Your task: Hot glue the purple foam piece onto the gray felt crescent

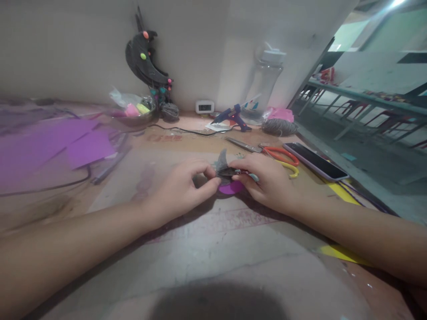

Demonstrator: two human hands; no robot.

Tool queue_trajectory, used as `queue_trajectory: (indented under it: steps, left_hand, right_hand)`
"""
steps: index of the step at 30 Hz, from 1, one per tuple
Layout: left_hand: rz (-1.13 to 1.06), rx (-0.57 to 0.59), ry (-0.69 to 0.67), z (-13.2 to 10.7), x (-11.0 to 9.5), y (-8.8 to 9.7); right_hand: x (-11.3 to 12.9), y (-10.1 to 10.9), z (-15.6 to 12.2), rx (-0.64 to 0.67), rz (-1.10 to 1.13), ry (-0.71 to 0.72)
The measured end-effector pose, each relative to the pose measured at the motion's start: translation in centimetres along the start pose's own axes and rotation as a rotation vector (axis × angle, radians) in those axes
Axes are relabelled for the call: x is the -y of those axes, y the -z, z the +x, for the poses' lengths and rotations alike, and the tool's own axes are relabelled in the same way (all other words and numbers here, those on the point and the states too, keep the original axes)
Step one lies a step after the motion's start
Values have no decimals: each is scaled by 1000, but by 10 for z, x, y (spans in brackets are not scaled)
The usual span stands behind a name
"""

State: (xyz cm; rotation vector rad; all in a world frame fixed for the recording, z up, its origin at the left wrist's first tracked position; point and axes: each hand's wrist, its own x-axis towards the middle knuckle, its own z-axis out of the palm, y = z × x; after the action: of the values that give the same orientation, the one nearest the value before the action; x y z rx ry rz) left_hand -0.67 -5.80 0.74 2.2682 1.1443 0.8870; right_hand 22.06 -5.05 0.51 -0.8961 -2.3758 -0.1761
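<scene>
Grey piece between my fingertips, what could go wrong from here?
1. The grey piece is small and pinched only by the fingertips of the left hand and right hand; it could slip or crease over the purple disc.
2. The scissors lie just behind the right hand; a backward move might brush the blades.
3. The phone lies near the right edge of the table, beside the right forearm; a sweep could knock it off.

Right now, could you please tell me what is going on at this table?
A person is working at a cluttered craft table with both bare hands. The left hand and the right hand pinch a small grey scrap between their fingertips, just above a purple disc. Scissors, a phone and a glue gun lie beyond the hands. Purple sheets lie to the left.
</scene>
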Motion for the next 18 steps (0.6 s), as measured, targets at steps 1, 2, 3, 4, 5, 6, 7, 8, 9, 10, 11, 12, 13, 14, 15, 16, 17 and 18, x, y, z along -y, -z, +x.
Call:
queue_trajectory:
  steps: [1, 2, 3, 4, 5, 6, 7, 8, 9, 10, 11, 12, 13, 14, 15, 16, 17, 18]
  left_hand:
    - [-1, 0, -1, 0, 0, 0]
    - [-2, 1, 0, 0, 0, 0]
    - [-3, 3, 1, 0, 0, 0]
    - [-2, 4, 1, -1, 1, 0]
    - [-1, 6, -1, -1, 1, -1]
    - [2, 7, -4, -1, 1, -1]
    - [5, 7, -8, -1, 1, -1]
    - [9, 6, -15, -1, 1, -1]
    - [13, 5, -22, 0, 2, -1]
    - [17, 3, -29, 0, 2, -1]
    - [20, 4, -35, 0, 2, -1]
    - [20, 3, -41, 0, 2, -1]
    - [18, 1, -45, 1, 2, -1]
    - [15, 0, -48, 1, 2, -1]
    - [12, -1, -49, 1, 2, -1]
    - [10, -1, -47, 1, 2, -1]
    - [10, 1, -42, 1, 1, -1]
    - [10, 5, -34, 0, 1, -1]
  right_hand:
    - [0, 0, 0, -1, 4, 0]
    - [0, 0, 1, 2, 7, -1]
    - [0, 0, 1, 7, 10, -1]
    - [0, 0, 1, 11, 12, -3]
    - [0, -1, 1, 14, 15, -3]
    - [0, -1, 1, 15, 18, -4]
    - [-1, -1, 0, 10, 22, -1]
    - [-1, -1, 0, 4, 28, 2]
    - [-2, -1, 0, -3, 35, 3]
    - [-2, -2, 0, -9, 44, 4]
    - [-2, -2, 0, -13, 54, 4]
    - [-3, -2, 0, -14, 65, 3]
    - [-3, -2, 0, -17, 74, 1]
    - [-3, -3, 0, -19, 82, -1]
    - [-3, -3, 1, -24, 86, 0]
    - [-3, -3, 1, -29, 88, 3]
    - [-3, -3, 1, -37, 90, 8]
    - [-3, -3, 1, -44, 91, 13]
